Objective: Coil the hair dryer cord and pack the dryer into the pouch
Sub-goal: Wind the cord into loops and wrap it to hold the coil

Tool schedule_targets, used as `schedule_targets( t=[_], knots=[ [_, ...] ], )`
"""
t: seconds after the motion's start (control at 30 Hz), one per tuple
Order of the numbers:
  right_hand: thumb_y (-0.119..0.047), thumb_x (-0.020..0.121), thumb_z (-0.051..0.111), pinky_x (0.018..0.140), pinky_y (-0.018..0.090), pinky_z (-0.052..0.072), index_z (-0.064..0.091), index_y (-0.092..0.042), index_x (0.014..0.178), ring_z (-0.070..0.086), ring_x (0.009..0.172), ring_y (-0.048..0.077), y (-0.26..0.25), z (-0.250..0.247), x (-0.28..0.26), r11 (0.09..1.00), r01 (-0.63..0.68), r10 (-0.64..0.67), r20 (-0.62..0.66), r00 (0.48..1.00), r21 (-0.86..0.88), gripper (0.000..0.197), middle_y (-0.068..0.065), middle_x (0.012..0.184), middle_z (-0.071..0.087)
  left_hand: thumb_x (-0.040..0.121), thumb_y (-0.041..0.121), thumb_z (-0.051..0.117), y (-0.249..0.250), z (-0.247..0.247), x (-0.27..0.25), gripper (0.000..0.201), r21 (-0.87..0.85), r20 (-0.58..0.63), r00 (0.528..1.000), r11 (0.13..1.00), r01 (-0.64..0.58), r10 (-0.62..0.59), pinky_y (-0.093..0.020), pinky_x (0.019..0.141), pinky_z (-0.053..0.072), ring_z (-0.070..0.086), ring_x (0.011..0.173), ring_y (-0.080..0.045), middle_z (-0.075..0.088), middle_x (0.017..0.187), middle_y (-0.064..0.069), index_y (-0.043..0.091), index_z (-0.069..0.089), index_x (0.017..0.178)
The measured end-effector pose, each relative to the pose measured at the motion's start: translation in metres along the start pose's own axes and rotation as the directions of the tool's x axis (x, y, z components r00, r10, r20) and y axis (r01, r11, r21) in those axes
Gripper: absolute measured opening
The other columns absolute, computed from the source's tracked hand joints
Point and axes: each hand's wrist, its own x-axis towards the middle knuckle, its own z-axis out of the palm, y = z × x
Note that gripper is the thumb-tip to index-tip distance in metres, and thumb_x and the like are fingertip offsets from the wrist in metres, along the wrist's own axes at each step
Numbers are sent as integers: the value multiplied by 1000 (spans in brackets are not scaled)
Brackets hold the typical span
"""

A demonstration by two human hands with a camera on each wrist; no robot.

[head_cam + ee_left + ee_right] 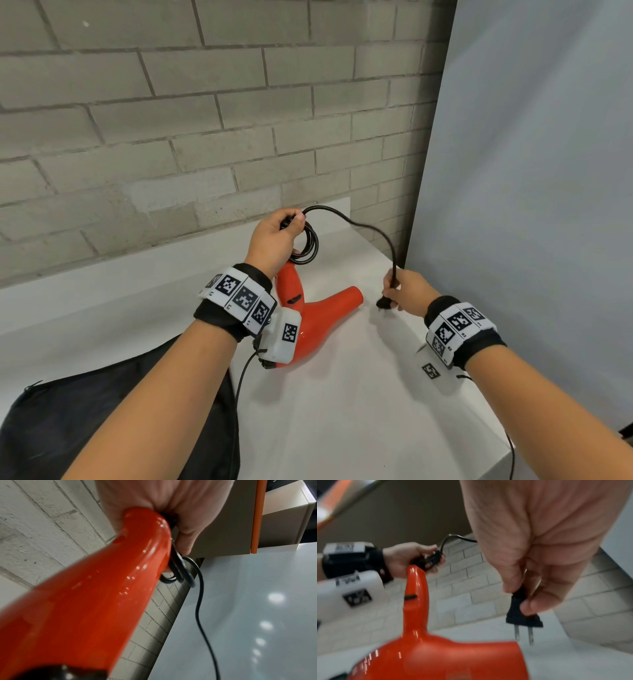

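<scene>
A grey brick wall backs the white table, with a pale panel at right.

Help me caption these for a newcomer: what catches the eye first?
The bright orange hair dryer on the white table, at centre. Above its handle, the left hand grips the black cord coils; the right hand pinches the plug at right. A black pouch lies lower left.
</scene>
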Motion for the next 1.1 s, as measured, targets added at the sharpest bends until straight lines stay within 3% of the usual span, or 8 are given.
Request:
schedule_targets(
  t=[0.17,0.3,0.43,0.57,0.67,0.8,1.0,1.1],
  knots=[
    [3,89,49,52,20,49,44,-22,75,58,51,7,-59,-10,-17,854,360,-250,-311,917,375,29,5,72,55,92,24,47,-3,4,1,16,55,13,998,997,-54,53,-15,60,38,46,63,-2,53,74,9,14,59,96],
    [12,87,46,54,20,51,44,-16,78,61,53,6,-101,-3,-42,628,547,-420,-351,837,553,29,6,81,58,93,25,46,-5,7,2,16,65,22,998,996,-61,59,-16,66,39,50,73,-3,55,78,9,16,60,95],
    [7,83,56,61,20,53,46,-20,74,62,60,10,-115,13,-46,702,546,-471,-276,838,458,30,11,86,61,92,24,47,-5,10,2,16,39,45,997,998,-59,57,-20,70,39,51,74,-6,57,77,8,16,60,91],
    [-4,79,66,62,12,46,45,-26,69,55,60,-2,-116,26,-39,793,551,-457,-343,820,261,32,-6,71,56,92,24,47,-3,10,-1,16,-7,84,996,1000,-30,30,-18,70,42,53,74,-10,58,76,5,20,60,84],
    [-10,78,68,61,8,41,49,-19,73,53,65,-6,-116,30,-36,819,546,-446,-404,798,175,22,-13,69,52,92,27,47,-3,7,-1,17,-9,66,998,1000,-20,20,-24,75,42,55,78,-15,60,78,4,19,61,87],
    [-12,80,67,67,7,38,54,-8,77,54,73,7,-119,36,-39,818,571,-484,-453,748,69,14,-2,75,56,92,26,47,0,6,-3,17,31,79,996,999,-43,40,-23,79,41,54,87,-15,60,90,-2,18,62,91],
    [-13,79,67,61,6,38,51,-14,74,51,70,10,-127,42,-39,855,510,-408,-489,771,91,17,-1,74,57,92,24,47,5,4,-1,23,101,63,998,994,-27,21,-6,76,32,44,101,-12,43,111,-6,12,64,101],
    [-9,78,66,53,11,36,43,-17,64,43,56,5,-130,46,-43,847,509,-382,-491,783,154,27,-3,62,47,91,24,48,7,5,-3,22,92,86,996,996,-8,0,-12,85,31,42,102,-10,41,112,-6,12,64,101]
  ],
)
